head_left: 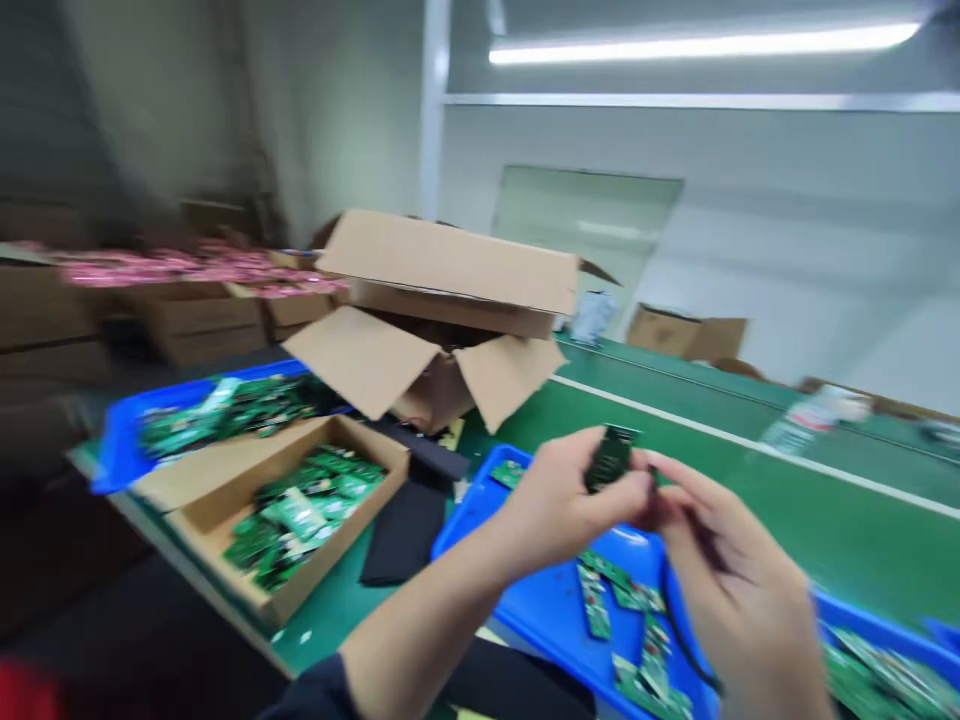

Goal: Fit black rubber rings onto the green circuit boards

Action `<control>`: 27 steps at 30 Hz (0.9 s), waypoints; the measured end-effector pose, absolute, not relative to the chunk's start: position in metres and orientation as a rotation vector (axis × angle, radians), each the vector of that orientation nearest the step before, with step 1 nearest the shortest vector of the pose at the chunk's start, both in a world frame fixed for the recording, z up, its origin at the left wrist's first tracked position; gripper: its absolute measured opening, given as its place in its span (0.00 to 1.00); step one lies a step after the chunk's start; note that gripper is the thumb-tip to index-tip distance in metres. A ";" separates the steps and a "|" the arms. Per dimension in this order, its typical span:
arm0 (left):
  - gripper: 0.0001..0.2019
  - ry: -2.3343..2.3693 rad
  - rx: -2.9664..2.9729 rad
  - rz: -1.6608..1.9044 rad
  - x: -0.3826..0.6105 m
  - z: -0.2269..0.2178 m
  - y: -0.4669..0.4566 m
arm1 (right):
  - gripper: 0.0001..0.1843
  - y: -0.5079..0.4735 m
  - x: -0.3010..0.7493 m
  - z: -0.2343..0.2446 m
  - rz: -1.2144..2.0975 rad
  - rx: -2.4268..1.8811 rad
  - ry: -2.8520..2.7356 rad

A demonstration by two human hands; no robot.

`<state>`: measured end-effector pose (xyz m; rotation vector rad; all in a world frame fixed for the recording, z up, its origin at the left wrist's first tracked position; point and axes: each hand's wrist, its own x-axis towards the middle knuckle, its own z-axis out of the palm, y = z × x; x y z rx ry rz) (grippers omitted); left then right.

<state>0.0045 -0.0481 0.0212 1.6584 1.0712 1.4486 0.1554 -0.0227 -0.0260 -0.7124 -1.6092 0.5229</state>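
Here's the small circuit board [611, 455], dark green, flat and rectangular, held up on edge above the near blue tray [540, 610]. The left hand [559, 505] has it pinched between thumb and fingers, a firm grasp on its lower half. The right hand [739, 590] comes in from the other side, fingers curled toward the board's right edge. Motion blur hides whether it is actually gripping anything, so I cannot tell. A thin black cable [679, 625] loops down from under that palm, glossy and round.

Below, the hard, smooth plastic tray carries loose green boards [626, 640] scattered flat (all blurred, no detail to read).

To the left sits a shallow cardboard box [225, 480] of plain brown corrugate, filled with more green boards, some in shiny wrapping. Beside it lie dark, matte black pads [405, 530] on the table. Behind it is a second blue tray [120, 440], also heaped with boards.

Further back a large cardboard carton [442, 310] stands with its flaps splayed open. On the right runs a green conveyor belt [750, 500], smooth, with a white stripe along it. At far left are stacked brown boxes topped with pink packets [180, 265].
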 end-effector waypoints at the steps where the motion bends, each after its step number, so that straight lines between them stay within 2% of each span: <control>1: 0.08 1.018 1.603 1.492 0.004 0.022 -0.046 | 0.16 -0.022 0.155 -0.022 0.480 -0.736 -1.651; 6: 0.06 1.016 1.647 1.471 0.002 0.022 -0.044 | 0.31 -0.022 0.146 -0.011 0.492 -0.654 -1.725; 7: 0.06 1.019 1.643 1.460 0.002 0.022 -0.044 | 0.29 -0.023 0.147 -0.010 0.516 -0.668 -1.712; 10: 0.09 0.991 1.624 1.389 0.002 0.022 -0.044 | 0.13 -0.022 0.154 -0.009 0.567 -0.734 -1.688; 12: 0.11 0.965 1.623 1.321 0.002 0.023 -0.045 | 0.06 -0.021 0.160 -0.008 0.568 -0.753 -1.675; 18: 0.13 0.904 1.596 1.222 0.005 0.025 -0.051 | 0.04 -0.021 0.166 -0.003 0.395 -0.802 -1.647; 27: 0.13 1.068 1.654 1.288 0.005 0.024 -0.052 | 0.05 -0.031 0.162 0.002 0.243 -0.728 -1.743</control>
